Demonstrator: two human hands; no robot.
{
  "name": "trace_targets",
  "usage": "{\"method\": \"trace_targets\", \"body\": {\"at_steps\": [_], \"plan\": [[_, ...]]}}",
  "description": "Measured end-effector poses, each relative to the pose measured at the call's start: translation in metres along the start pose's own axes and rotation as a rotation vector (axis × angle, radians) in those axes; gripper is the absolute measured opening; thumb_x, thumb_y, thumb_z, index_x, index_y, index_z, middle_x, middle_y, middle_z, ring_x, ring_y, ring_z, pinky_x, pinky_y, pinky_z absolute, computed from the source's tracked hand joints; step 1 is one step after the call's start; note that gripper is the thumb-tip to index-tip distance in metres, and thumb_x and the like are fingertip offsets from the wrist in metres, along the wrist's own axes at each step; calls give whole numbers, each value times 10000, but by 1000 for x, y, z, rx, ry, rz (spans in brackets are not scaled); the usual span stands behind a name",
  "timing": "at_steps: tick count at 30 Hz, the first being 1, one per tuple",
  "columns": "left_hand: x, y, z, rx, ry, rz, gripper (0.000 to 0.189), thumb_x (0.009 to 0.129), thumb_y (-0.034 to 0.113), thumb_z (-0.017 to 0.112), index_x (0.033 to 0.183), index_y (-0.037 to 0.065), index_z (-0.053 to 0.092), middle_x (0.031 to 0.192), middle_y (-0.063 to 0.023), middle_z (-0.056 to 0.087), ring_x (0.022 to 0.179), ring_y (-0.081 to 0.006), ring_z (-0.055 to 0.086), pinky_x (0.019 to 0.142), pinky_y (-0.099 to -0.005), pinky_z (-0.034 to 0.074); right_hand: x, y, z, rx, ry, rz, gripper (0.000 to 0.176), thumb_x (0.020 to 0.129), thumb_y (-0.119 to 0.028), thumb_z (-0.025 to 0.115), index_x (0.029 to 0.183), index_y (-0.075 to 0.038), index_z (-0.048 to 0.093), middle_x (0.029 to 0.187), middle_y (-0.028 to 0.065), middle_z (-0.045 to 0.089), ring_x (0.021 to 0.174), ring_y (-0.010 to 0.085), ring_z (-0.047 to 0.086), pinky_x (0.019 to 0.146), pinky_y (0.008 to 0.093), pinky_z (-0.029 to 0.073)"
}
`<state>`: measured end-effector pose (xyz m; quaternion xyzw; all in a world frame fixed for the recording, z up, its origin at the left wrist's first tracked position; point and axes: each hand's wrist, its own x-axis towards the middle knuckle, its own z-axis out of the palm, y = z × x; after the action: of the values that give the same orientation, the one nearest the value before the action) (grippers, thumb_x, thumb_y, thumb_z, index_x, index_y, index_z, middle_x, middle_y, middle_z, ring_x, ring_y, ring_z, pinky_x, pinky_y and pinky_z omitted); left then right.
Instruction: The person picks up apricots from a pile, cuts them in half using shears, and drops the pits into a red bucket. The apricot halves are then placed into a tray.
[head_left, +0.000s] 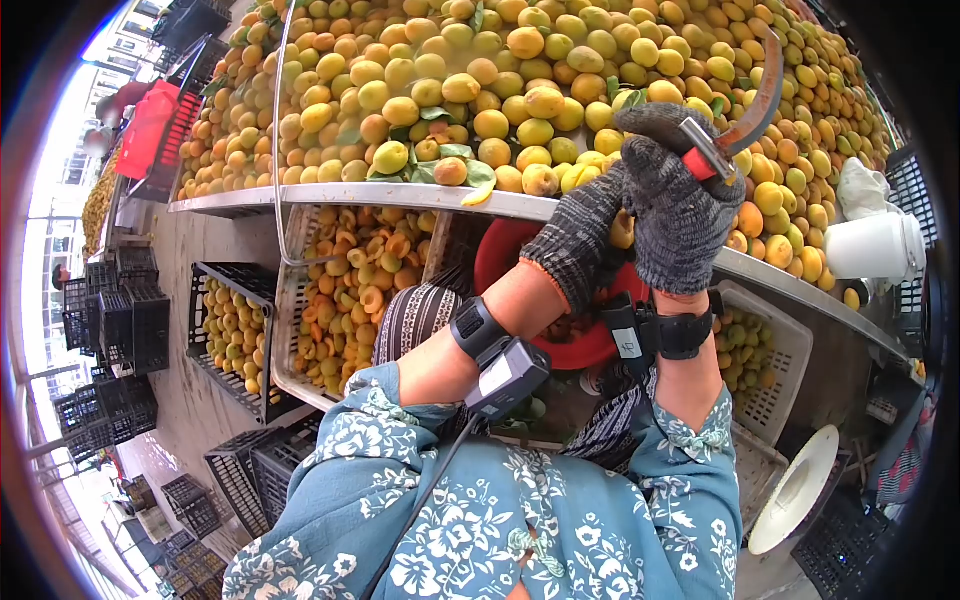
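Note:
Both hands wear dark grey knitted gloves and meet above the near edge of the metal-rimmed table. My right hand [680, 205] is closed around the red handle of a curved knife [762, 105]; its hooked blade points up and away. Close beside it, my left hand [590, 225] has curled fingers, mostly hidden. An apricot [622, 230] shows between the gloves, seemingly in the left hand's grip. Beneath the hands is a red basin [490, 262], partly covered by my arms. A large heap of yellow-orange apricots [545, 102] covers the table beyond.
A crate of split apricots [292, 345] stands left of my legs, beside a black crate of whole fruit [200, 330]. A pale crate [790, 355] with greenish fruit is at right. A white bucket [868, 247] sits by the table edge, a straw-coloured hat [795, 490] below it.

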<state>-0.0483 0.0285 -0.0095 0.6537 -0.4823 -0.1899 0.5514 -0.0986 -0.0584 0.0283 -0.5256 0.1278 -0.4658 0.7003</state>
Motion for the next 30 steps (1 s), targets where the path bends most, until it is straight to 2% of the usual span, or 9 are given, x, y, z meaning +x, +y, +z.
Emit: {"method": "trace_targets", "body": {"at_steps": [2, 4, 14, 16, 17, 19, 26, 28, 30], "plan": [[2, -9, 6, -10, 56, 84, 238, 836, 0, 483, 1065, 47, 528, 935, -94, 599, 803, -169, 561, 693, -277, 473, 0, 5, -1, -39, 16, 9, 170, 743, -8, 688, 913, -15, 678, 827, 15, 659, 735, 76, 590, 632, 202, 459], [8, -32, 12, -583, -14, -339, 267, 820, 21, 515, 1086, 29, 513, 948, -145, 599, 837, -233, 577, 720, -322, 467, 2, 9, -3, -79, 33, 16, 174, 751, -15, 683, 925, -11, 675, 813, 11, 652, 722, 65, 581, 609, 195, 445], [8, -57, 19, -112, 41, -70, 283, 790, 59, 577, 1056, -10, 511, 890, -183, 586, 825, -330, 572, 717, -359, 456, 13, 21, -20, 285, 142, 150, 139, 820, -111, 648, 900, 2, 640, 572, -13, 494, 404, 54, 403, 368, 188, 295], [17, -65, 24, -1205, 125, -707, 279, 774, 75, 597, 1033, -5, 527, 887, -200, 588, 852, -368, 569, 732, -376, 457, 14, 22, -20, 175, 117, 152, 198, 850, -171, 640, 981, -22, 627, 566, -36, 484, 451, 59, 424, 419, 218, 338], [18, -67, 26, -1205, 124, -707, 279, 774, 75, 597, 1033, -5, 527, 887, -200, 588, 852, -368, 569, 732, -376, 457, 12, 22, -18, 174, 117, 151, 198, 850, -171, 640, 981, -22, 627, 566, -36, 484, 451, 59, 424, 419, 218, 338], [19, -69, 28, -201, 125, -77, 282, 759, 83, 608, 1020, 2, 537, 898, -210, 597, 878, -378, 573, 742, -388, 456, 7, 17, -4, 225, 186, 144, 120, 782, -92, 688, 872, -16, 665, 617, -18, 549, 433, 53, 434, 385, 192, 324], [16, -45, 12, 3, 40, 95, 298, 742, 61, 609, 1026, 10, 536, 942, -207, 608, 903, -352, 587, 772, -380, 460, 14, 21, -18, 275, 70, 183, 142, 796, -121, 683, 895, -25, 652, 578, -41, 501, 410, 50, 394, 368, 196, 309], [17, -42, 14, -499, 18, -455, 300, 750, 47, 617, 1034, 13, 529, 923, -153, 623, 884, -293, 601, 770, -342, 478, 16, 23, -19, 324, 93, 207, 144, 806, -126, 671, 904, -24, 640, 557, -39, 474, 400, 54, 379, 362, 196, 298], [11, -32, 12, -272, 71, -233, 253, 785, 81, 616, 1020, 32, 534, 905, -113, 622, 858, -248, 603, 742, -308, 487, 18, 24, -19, 364, 135, 237, 168, 835, -155, 641, 924, -17, 606, 523, -31, 422, 379, 70, 356, 349, 205, 274]]}}
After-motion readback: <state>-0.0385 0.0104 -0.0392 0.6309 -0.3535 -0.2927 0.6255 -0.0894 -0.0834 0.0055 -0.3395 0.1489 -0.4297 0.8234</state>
